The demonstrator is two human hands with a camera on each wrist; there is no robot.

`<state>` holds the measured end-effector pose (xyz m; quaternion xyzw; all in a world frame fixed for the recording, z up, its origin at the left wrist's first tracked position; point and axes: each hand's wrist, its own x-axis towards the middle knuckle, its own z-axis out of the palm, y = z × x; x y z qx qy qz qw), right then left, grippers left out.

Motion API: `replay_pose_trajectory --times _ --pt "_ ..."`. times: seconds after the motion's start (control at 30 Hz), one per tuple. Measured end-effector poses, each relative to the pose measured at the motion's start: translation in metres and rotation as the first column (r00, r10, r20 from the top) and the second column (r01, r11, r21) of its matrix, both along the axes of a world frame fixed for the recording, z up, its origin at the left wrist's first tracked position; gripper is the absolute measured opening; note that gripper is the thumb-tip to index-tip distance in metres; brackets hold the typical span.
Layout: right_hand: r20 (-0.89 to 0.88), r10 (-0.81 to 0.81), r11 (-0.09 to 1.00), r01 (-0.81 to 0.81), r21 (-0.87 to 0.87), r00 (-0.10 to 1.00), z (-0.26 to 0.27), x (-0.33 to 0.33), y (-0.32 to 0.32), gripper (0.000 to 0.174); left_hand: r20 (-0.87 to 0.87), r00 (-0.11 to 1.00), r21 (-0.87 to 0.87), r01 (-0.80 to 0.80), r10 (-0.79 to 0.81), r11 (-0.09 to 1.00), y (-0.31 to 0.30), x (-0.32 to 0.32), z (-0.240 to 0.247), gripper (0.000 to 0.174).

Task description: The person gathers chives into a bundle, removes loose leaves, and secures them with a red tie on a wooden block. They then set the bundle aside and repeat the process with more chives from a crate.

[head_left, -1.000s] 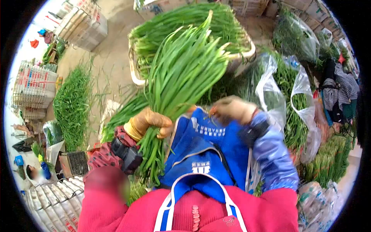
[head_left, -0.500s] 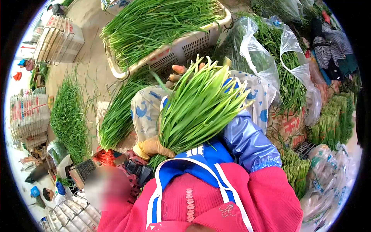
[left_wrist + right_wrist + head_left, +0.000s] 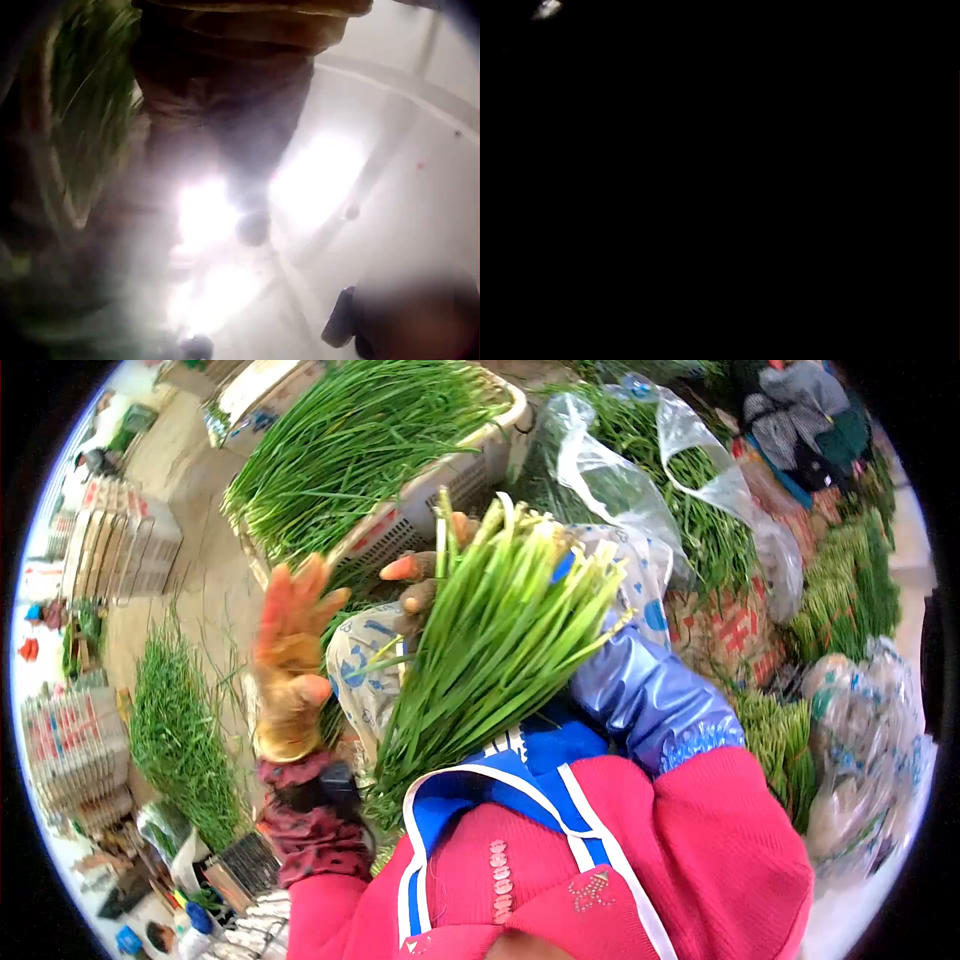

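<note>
Left hand [image 3: 289, 655] open near greens [image 3: 490, 635]; right hand [image 3: 424, 568] behind, grip unclear.
They look light, limp, easily bruised; best held by pale stems [image 3: 538, 540].

greens [image 3: 350, 450] in crate [image 3: 440, 485] | bunch [image 3: 490, 630] before crate | bag [image 3: 590, 460] right of crate

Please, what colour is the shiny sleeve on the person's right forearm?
The sleeve is blue, with a slight violet tint. It shows best in the head view.
</note>
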<state>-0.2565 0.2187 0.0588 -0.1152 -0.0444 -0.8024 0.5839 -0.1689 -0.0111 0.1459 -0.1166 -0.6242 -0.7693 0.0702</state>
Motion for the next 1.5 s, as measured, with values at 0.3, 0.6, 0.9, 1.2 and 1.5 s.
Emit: replay_pose_trajectory --times 0.3,0.6,0.9,1.2,1.5 --pt "-0.144 -0.193 0.981 0.194 -0.002 0.971 -0.062 -0.019 0.023 0.063 0.595 0.531 0.542 0.29 -0.604 0.789 0.085 0.037 -0.092 0.092" --pt "-0.618 -0.17 0.5 0.607 0.618 0.768 -0.009 0.026 0.158 0.069 0.536 0.504 0.73 0.126 -0.678 0.671 0.072 0.056 -0.13 0.086" --pt "-0.561 -0.396 0.588 0.669 0.454 0.728 0.027 0.065 0.117 0.121 0.514 0.44 0.53 0.512 -0.736 0.676 0.07 0.035 -0.095 0.091" --pt "-0.374 -0.464 0.728 0.586 0.355 0.803 0.031 0.024 0.077 0.116 0.626 0.41 0.399 0.563 -0.663 0.724 0.066 0.016 -0.1 0.066" --pt "-0.428 -0.498 0.651 0.652 0.39 0.754 0.024 0.017 0.061 0.093 0.053 0.991 -0.799 0.118 -0.125 0.589 0.103 0.006 -0.033 0.132"
